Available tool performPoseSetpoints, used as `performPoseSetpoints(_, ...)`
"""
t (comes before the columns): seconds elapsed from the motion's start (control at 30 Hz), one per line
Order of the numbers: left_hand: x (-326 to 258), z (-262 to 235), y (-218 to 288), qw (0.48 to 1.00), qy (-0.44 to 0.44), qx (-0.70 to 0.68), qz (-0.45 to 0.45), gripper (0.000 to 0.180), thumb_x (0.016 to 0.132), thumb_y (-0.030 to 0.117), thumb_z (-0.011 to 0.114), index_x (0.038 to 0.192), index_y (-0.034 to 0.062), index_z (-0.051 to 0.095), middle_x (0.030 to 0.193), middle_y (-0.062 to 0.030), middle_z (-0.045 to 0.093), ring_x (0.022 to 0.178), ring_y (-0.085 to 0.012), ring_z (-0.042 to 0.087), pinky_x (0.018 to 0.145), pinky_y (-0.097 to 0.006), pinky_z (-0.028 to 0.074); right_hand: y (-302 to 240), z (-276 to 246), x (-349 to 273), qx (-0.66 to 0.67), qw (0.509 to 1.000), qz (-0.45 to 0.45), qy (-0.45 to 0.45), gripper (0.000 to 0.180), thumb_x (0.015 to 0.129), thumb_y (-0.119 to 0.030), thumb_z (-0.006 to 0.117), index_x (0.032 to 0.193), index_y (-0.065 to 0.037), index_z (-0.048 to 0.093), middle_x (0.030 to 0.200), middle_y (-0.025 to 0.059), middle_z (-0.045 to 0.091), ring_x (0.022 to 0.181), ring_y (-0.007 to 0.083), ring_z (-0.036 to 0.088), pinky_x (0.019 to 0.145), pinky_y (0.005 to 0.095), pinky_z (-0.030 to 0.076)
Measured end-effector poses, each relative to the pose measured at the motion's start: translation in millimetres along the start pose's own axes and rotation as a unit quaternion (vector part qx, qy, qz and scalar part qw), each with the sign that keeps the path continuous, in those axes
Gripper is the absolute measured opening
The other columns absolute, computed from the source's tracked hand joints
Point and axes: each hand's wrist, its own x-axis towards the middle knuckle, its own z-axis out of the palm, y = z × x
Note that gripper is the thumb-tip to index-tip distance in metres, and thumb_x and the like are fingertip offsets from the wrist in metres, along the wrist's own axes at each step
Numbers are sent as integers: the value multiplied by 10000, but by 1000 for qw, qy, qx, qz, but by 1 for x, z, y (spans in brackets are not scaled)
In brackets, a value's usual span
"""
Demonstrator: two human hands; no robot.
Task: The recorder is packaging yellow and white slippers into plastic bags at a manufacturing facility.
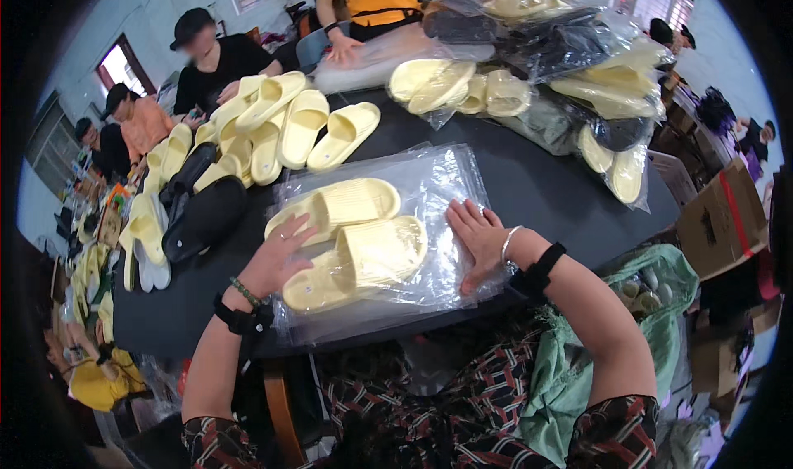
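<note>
A pair of pale yellow slide slippers [384, 250] lies side by side in front of me, toes to the right. Clear film of a plastic bag [446, 180] seems to cover their toe ends; how far in they sit I cannot tell. More flat clear bags lie beneath. My left hand [281, 258] is at the heel ends, fingers apart, touching the slippers without a grip around them. Flat on the film, just right of the toes, rests my right hand [479, 242] with its fingers stretched out.
Loose yellow slippers [304, 126] are heaped at the far left, with black slippers [206, 217] nearer. Bagged slippers [578, 64] pile up at the far right of the dark table [545, 188]. A green sack [661, 283] and a cardboard box [723, 217] stand right. Several people work beyond.
</note>
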Motion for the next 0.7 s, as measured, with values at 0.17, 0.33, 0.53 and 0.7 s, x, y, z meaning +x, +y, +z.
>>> performPoseSetpoints(0.17,37,23,0,997,-36,53,34,805,883,295,684,1528,43,274,1544,-242,328,1461,-400,235,1198,-467,178,0,0,-9,19,1000,11,-1,1479,527,-617,873,1564,-5,14,1643,210,-18,1520,372,-48,1214,511,39)
performPoseSetpoints(0.33,53,38,-3,997,43,-62,18,540,789,351,796,1178,19,623,1104,-189,616,1063,-369,556,934,-422,446,-9,-2,-2,56,998,12,7,1487,470,-523,931,1563,-9,64,1646,200,34,1523,368,-26,1201,549,56)
performPoseSetpoints(0.53,69,47,16,986,157,-13,47,254,765,230,777,813,-9,708,737,-170,648,723,-301,644,660,-398,511,4,11,2,52,998,-4,19,1515,457,-580,909,1568,-22,45,1652,176,0,1522,363,-54,1203,557,60)
performPoseSetpoints(0.7,49,46,-3,990,103,-40,-92,214,774,172,774,877,-6,717,832,-176,690,769,-283,662,697,-378,518,4,8,1,44,999,-3,18,1510,471,-612,891,1565,-9,44,1652,171,-14,1523,354,-52,1203,558,62)
